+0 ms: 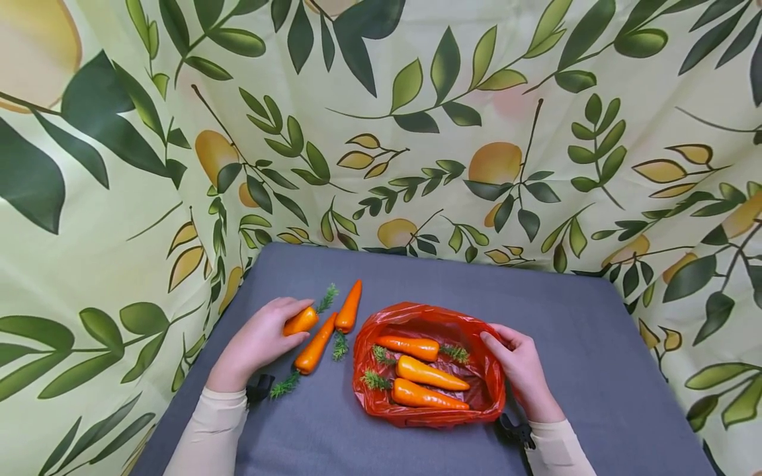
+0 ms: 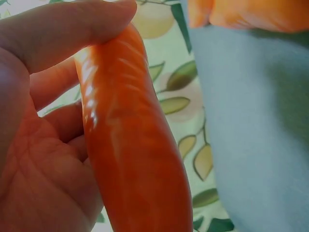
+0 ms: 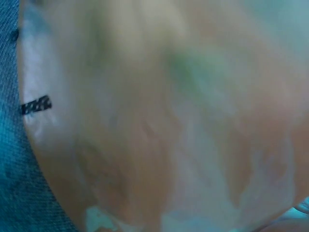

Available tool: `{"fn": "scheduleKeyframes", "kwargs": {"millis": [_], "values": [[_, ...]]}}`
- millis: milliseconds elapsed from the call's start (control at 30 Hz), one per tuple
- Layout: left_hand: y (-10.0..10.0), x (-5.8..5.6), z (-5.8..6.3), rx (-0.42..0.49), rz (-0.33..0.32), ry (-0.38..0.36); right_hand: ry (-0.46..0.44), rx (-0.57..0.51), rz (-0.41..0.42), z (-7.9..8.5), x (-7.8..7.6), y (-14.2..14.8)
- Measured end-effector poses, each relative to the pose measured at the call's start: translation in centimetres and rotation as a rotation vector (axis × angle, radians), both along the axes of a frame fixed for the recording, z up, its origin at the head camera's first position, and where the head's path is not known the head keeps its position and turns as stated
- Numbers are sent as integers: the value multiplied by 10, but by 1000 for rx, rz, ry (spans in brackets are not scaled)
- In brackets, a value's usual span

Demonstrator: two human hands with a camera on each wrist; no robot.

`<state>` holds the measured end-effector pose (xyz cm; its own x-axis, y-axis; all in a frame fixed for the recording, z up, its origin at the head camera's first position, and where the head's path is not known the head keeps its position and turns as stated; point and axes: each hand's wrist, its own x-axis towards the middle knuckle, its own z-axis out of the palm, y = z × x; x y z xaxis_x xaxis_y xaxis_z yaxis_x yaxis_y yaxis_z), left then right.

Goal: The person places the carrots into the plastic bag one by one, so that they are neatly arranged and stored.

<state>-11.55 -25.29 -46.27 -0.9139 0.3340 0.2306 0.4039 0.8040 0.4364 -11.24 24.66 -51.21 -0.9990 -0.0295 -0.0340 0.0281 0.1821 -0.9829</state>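
Pointing its green top (image 1: 327,299) far-right, the held carrot (image 1: 301,322) is over the left part of the tabletop (image 1: 583,344), long axis running near-left to far-right. Left hand (image 1: 262,340): grip clamped on it. Right hand (image 1: 524,370): grip pinching the right rim of the red bag (image 1: 364,370). Tabletop extends beyond the bag — far and right. Left wrist view shows carrot length hidden from the head view.

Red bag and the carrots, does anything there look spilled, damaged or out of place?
Nothing stands out. Three carrots lie inside the red bag, which shows no visible tear and is gripped by the right hand. Two carrots lie beside it on the gray surface, the left hand holds another carrot, and none looks broken.
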Motion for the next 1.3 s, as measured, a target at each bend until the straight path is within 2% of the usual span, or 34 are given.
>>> {"fn": "scheduleKeyframes", "kwargs": {"millis": [367,733,1300], "values": [[23,-5,19,8,-37,-9,-8,10,0,0,0,-1],[51,-13,37,6,-91,20,-3,10,0,-1,0,-1],[100,-23,39,-48,-251,60,-3,1,-5,-2,0,-2]]}}
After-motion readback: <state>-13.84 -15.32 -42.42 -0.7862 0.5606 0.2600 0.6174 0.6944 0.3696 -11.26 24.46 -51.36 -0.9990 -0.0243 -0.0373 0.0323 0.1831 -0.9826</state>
